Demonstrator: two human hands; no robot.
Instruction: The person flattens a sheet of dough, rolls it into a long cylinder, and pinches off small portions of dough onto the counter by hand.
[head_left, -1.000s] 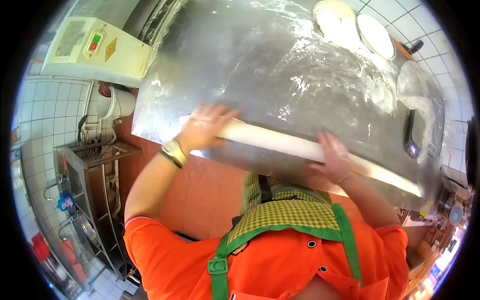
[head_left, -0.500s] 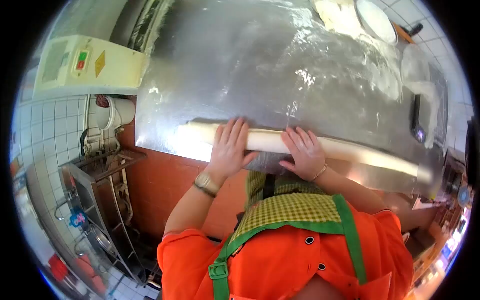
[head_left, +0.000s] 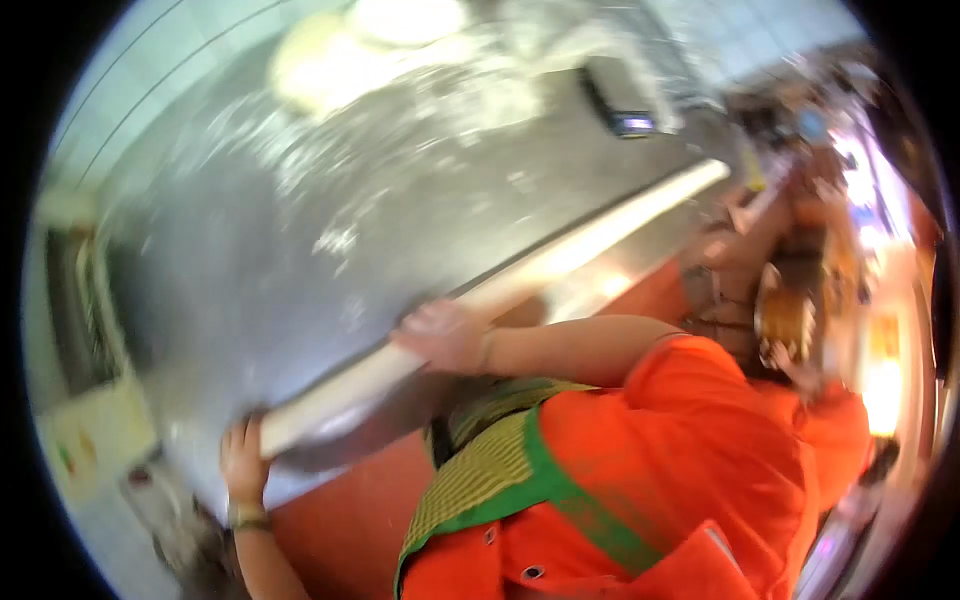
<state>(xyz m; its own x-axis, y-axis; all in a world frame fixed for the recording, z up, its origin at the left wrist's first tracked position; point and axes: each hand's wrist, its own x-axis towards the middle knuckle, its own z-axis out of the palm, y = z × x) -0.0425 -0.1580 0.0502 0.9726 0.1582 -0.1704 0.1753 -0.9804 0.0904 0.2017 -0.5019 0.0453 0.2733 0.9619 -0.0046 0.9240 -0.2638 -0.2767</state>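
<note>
A long pale roll of dough (head_left: 590, 245) lies diagonally near the front edge of the steel table. My left hand (head_left: 243, 460) is at its near-left end, with the fingers closed round that end. About a third of the way along, my right hand (head_left: 440, 335) lies over the roll, its fingers bent down on the far side. Motion blur smears both hands somewhat. Beyond the right hand the dough runs bare to its far end.
Pale dough (head_left: 320, 65) and a white round thing (head_left: 408, 18) are at the back of the floured steel table (head_left: 240, 250). A dark device with a lit display (head_left: 632, 123) stands back right. At right another person's hand (head_left: 795, 370) shows beside a yellow-brown object (head_left: 785, 318).
The view has swung to the right. My left hand has moved out to the end of the roll, and my hands are farther apart. Another person's hand and orange sleeve have come into view.
</note>
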